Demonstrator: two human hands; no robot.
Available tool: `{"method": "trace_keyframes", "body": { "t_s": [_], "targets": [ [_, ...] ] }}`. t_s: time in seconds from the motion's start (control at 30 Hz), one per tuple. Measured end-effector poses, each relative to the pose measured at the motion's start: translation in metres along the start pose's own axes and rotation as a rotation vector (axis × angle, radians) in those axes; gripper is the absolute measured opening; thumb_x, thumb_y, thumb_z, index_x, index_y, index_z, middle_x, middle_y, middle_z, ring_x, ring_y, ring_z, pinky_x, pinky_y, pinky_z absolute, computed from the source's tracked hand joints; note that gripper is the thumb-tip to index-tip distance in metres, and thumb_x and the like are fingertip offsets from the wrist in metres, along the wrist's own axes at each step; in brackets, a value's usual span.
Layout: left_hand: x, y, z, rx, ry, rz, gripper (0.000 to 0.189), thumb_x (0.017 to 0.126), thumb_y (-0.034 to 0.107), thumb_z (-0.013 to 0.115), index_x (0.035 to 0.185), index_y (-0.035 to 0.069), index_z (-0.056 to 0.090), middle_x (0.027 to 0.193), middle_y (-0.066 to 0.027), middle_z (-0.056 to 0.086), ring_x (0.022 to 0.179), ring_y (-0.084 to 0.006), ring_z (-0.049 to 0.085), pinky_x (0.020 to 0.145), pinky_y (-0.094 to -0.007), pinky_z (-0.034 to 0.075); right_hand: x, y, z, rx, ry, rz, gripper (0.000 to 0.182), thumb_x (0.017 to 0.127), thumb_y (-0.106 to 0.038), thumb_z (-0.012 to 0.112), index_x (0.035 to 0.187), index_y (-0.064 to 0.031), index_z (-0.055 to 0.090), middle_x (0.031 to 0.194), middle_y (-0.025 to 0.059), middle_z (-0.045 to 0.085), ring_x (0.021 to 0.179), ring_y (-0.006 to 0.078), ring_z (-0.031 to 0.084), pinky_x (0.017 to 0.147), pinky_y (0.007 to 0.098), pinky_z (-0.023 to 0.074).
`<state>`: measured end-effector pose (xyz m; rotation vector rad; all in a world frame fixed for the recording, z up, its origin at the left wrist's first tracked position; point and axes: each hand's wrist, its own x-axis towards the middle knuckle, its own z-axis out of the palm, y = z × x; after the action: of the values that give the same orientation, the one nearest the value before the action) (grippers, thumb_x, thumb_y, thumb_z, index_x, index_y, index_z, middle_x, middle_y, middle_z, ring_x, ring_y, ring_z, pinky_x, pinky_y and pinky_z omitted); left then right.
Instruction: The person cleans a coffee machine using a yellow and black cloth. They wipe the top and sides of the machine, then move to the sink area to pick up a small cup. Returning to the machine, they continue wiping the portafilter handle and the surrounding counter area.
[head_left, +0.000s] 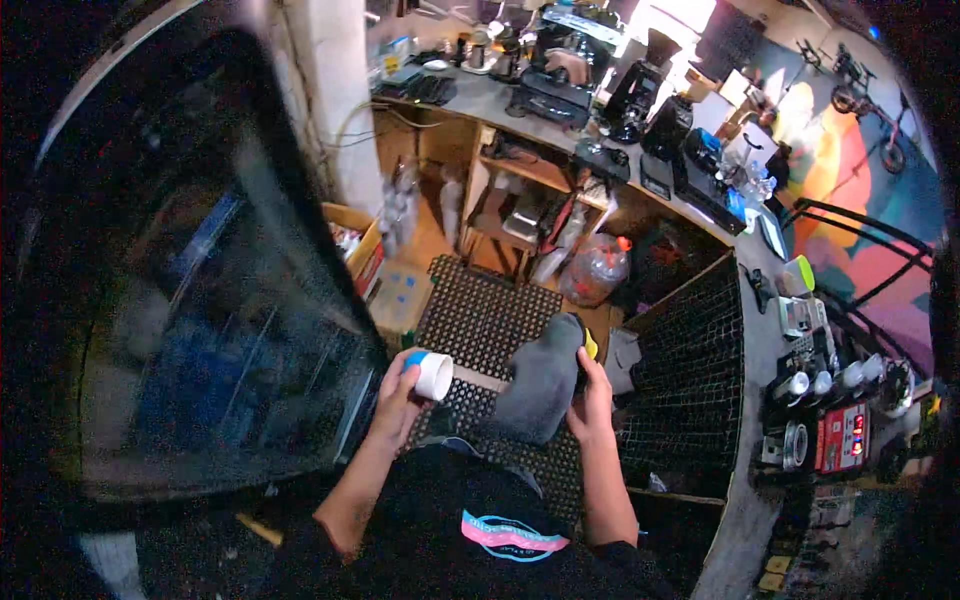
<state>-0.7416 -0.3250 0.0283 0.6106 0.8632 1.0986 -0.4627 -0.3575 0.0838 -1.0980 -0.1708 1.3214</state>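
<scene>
My left hand (396, 401) is closed around a small white cup (435, 377) with a blue patch on its side. The cup is tilted, so its pale mouth faces right. In my right hand (594, 397) is a grey cloth (536, 386), which hangs loosely down to the left. A black and yellow item (590, 345) shows between the cloth and the right fingers; its kind cannot be made out. Both hands are held apart in front of my body, over a perforated black rubber mat (487, 296) on the floor.
A large dark glass door (225, 300) stands close on the left. Ahead, a counter (480, 94) carries a coffee machine (559, 67). Below it sits a big clear plastic bottle (596, 270). On the right-hand counter (750, 330) are a red device with a lit display (841, 437) and several cups.
</scene>
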Motion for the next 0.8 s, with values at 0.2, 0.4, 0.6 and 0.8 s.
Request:
{"method": "trace_keyframes", "body": {
  "t_s": [0.2,0.4,0.6,0.8],
  "targets": [
    [0.129,0.036,0.067,-0.04,-0.17,-0.018,0.045,0.093,0.034,0.061,0.129,0.013,0.047,0.107,-0.0022,0.058,0.087,-0.0108,0.055,0.064,-0.025,0.043,0.103,-0.011,-0.005,0.187,0.089,-0.142,0.032,0.095,-0.026,0.06,0.119,-0.0057,0.057,0.112,0.0061,0.064,0.104,0.0238,0.062,0.099,0.0417,0.0455],
    [0.227,0.039,0.097,0.01,-0.178,0.019,0.048,0.092,0.025,0.062,0.133,0.011,0.043,0.117,-0.0066,0.054,0.101,-0.0177,0.059,0.081,-0.0362,0.053,0.216,-0.019,-0.019,-0.028,0.192,-0.033,0.034,0.093,-0.027,0.062,0.119,-0.0057,0.057,0.114,0.0052,0.061,0.106,0.0204,0.058,0.096,0.0375,0.0439],
    [0.344,0.022,0.115,-0.081,-0.088,0.04,0.046,0.093,0.034,0.059,0.13,0.009,0.046,0.113,-0.0073,0.057,0.099,-0.0183,0.06,0.083,-0.0332,0.052,0.372,-0.06,-0.015,-0.304,0.157,-0.158,0.032,0.095,-0.023,0.059,0.118,-0.0019,0.055,0.108,0.0061,0.061,0.097,0.0194,0.061,0.086,0.0345,0.0485],
    [0.452,0.054,0.175,-0.061,-0.041,0.091,0.055,0.079,0.037,0.076,0.12,0.01,0.052,0.102,-0.0045,0.055,0.092,-0.0159,0.061,0.079,-0.0293,0.053,0.504,-0.117,0.085,-0.091,-0.048,-0.129,0.035,0.09,-0.014,0.062,0.122,-0.0033,0.053,0.109,0.0045,0.062,0.097,0.0189,0.059,0.09,0.0322,0.0453]
  ]
}}
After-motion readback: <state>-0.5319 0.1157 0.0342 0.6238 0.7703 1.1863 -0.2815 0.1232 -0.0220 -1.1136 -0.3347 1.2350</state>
